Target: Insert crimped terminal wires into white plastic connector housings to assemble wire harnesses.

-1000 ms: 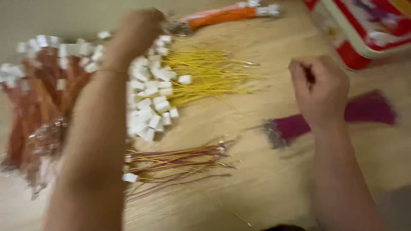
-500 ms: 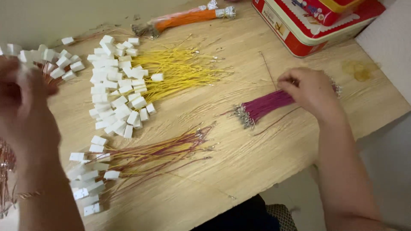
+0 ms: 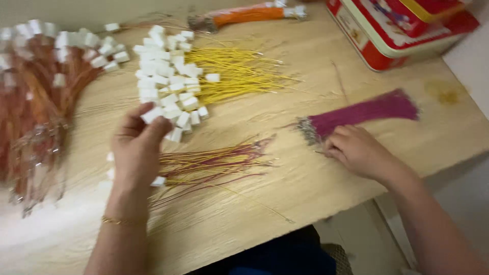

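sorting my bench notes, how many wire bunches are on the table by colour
yellow bunch: 1
orange bunch: 1
purple bunch: 1
red-brown bunch: 1
mixed red and yellow bunch: 1
total: 5
The left hand holds a white plug; the right hand touches the purple bunch's tips.

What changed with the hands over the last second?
The left hand came back from the far left wire pile and now pinches a white connector at the edge of the yellow wire bundle. The right hand shifted to the metal-tipped end of the purple wire bundle, fingertips on it. The orange bundle and red tin stayed put.
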